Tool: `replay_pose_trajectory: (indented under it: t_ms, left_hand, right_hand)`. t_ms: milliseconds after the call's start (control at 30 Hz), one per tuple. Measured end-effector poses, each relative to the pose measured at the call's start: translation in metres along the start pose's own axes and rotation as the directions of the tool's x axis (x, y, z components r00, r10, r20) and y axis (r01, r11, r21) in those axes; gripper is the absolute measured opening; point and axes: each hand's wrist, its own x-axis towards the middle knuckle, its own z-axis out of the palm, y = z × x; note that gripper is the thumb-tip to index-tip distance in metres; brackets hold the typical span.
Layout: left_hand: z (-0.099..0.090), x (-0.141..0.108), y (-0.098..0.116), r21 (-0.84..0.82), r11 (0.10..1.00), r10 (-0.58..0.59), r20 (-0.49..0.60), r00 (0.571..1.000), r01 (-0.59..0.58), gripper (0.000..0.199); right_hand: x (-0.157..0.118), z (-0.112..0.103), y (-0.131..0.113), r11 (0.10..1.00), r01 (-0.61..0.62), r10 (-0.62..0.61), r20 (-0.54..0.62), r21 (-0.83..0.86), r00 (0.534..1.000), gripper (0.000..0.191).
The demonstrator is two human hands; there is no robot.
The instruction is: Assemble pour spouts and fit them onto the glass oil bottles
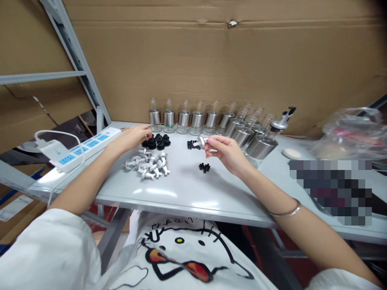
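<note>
While the right hand [226,154] pinches a silver pourer [201,141] between thumb and fingers, just above the counter [181,183], the left hand [140,133] has its fingertips down at the black stoppers [157,141]; can't tell if it grips one. Pourer is near the black clips [193,144], between the stoppers and the bottles at right. Loose silver pourers [149,164] are piled on the near side of the stoppers. Small black caps [204,167] sit in a cluster nearer the front edge. Glass bottles with metal sleeves [184,119] line the cardboard wall [211,60], bunching up at right; the rightmost bottle [262,146] has a pourer and black top fitted. Power strip [87,148] at left, white plug-in adapter [54,151] on it. Writing: box label [15,207] at lower left too blurred to read (shirt [187,253] has partly hidden Japanese characters, no brand name legible).
</note>
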Motion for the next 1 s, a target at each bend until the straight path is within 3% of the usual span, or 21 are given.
replay_pose_trajectory:
  t_ms: [100, 300, 667, 767, 867, 933, 1000]
  left_hand:
    - [-0.001, -0.001, 0.002, 0.099, 0.995, 0.009, 0.025, 1.000, -0.012, 0.017]
    - [-0.004, -0.002, 0.011, 0.112, 0.993, 0.033, 0.029, 0.999, -0.036, 0.020]
    - [-0.015, -0.003, 0.031, 0.169, 0.983, -0.080, 0.059, 0.995, 0.070, 0.010]
    - [-0.015, -0.004, 0.040, 0.019, 0.999, -0.035, -0.005, 0.999, 0.036, 0.011]
    - [-0.010, -0.005, 0.064, -0.326, 0.945, -0.074, -0.110, 0.991, 0.035, 0.012]
    - [-0.005, -0.007, 0.085, -0.619, 0.782, -0.153, -0.090, 0.984, 0.065, 0.016]
    - [0.000, -0.009, 0.105, -0.798, 0.594, -0.193, -0.019, 0.981, 0.102, 0.020]
  right_hand:
    - [0.000, 0.001, 0.000, 1.000, 0.002, -0.002, -0.004, -0.011, 1.000, 0.029]
    - [0.000, 0.000, 0.000, 1.000, -0.016, 0.016, 0.017, -0.012, 1.000, 0.028]
    - [0.000, 0.002, -0.001, 1.000, -0.008, 0.007, -0.053, -0.010, 0.999, 0.031]
    - [0.000, 0.002, 0.000, 1.000, 0.004, -0.003, -0.066, 0.006, 0.998, 0.032]
    - [0.001, 0.001, 0.002, 1.000, 0.000, -0.001, -0.054, -0.011, 0.999, 0.031]
    - [0.000, 0.002, 0.003, 0.999, 0.005, -0.006, -0.018, -0.042, 1.000, 0.031]
    - [-0.001, 0.002, 0.003, 0.997, 0.032, -0.029, 0.035, -0.071, 0.999, 0.032]
